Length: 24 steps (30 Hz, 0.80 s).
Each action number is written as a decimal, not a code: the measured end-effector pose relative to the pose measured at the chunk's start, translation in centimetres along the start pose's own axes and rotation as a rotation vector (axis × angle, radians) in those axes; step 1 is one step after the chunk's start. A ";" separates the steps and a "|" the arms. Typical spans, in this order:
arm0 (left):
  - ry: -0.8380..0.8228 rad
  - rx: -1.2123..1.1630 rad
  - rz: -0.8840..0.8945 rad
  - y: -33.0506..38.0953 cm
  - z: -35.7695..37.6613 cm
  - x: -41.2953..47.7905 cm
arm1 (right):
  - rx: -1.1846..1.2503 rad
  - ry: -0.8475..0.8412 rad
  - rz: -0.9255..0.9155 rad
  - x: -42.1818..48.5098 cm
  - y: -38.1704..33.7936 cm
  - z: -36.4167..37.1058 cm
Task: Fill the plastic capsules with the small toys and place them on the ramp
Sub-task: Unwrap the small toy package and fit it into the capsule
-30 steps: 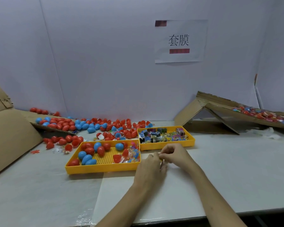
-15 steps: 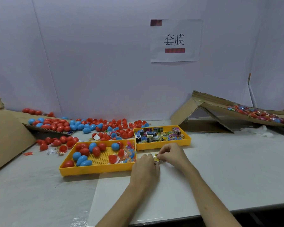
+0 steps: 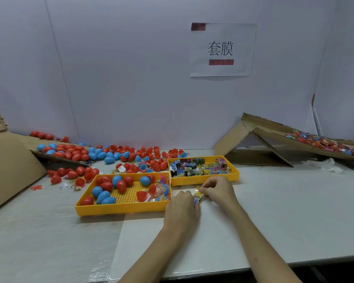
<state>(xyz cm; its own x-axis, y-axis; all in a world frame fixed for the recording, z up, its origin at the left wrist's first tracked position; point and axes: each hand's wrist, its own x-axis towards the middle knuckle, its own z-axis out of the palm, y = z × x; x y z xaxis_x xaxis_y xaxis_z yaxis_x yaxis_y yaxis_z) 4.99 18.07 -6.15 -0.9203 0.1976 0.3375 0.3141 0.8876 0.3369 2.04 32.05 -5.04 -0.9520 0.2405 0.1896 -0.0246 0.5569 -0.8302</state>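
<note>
Red and blue egg-shaped plastic capsules (image 3: 103, 196) lie in a perforated yellow plastic tray (image 3: 119, 209) left of centre. Many more loose capsules (image 3: 74, 153) are spread over the white table (image 3: 294, 211) and a flat cardboard sheet (image 3: 23, 139) toward the left edge. Just in front of the trays, at centre frame, a person's two bare hands meet on a small yellow-and-blue toy packet (image 3: 197, 196). The right hand (image 3: 218, 190) pinches its upper end with curled fingertips, while the left hand (image 3: 181, 209), knuckles up and fingers curled, grips its lower end. Whether that hand hides anything more beneath it cannot be told. A second yellow plastic tray (image 3: 204, 182), just beside the first, holds a heap of printed toy packets (image 3: 198, 168). At right, a sloping brown cardboard ramp (image 3: 274, 136) carries a cluster of colourful capsules (image 3: 323, 142). A white paper sign (image 3: 221, 50) hangs on the pale wall (image 3: 131, 78) above.
</note>
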 end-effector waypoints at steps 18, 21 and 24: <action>0.019 -0.219 0.099 -0.5 -0.2 -0.4 | 0.492 -0.069 0.043 0.9 0.9 -1.5; 0.078 -0.527 0.103 -0.8 -0.6 -0.2 | 0.648 -0.203 0.027 0.8 0.5 -1.5; 0.036 -0.778 0.071 -0.4 -0.7 0.0 | 0.765 -0.350 -0.026 0.5 0.1 -1.9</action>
<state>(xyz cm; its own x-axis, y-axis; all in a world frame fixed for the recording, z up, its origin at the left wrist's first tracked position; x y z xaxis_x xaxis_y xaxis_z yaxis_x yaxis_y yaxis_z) 5.06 17.46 -5.72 -0.8882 0.2176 0.4047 0.4569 0.3236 0.8286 2.10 33.73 -4.06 -0.9849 -0.0957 0.1443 -0.1274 -0.1637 -0.9782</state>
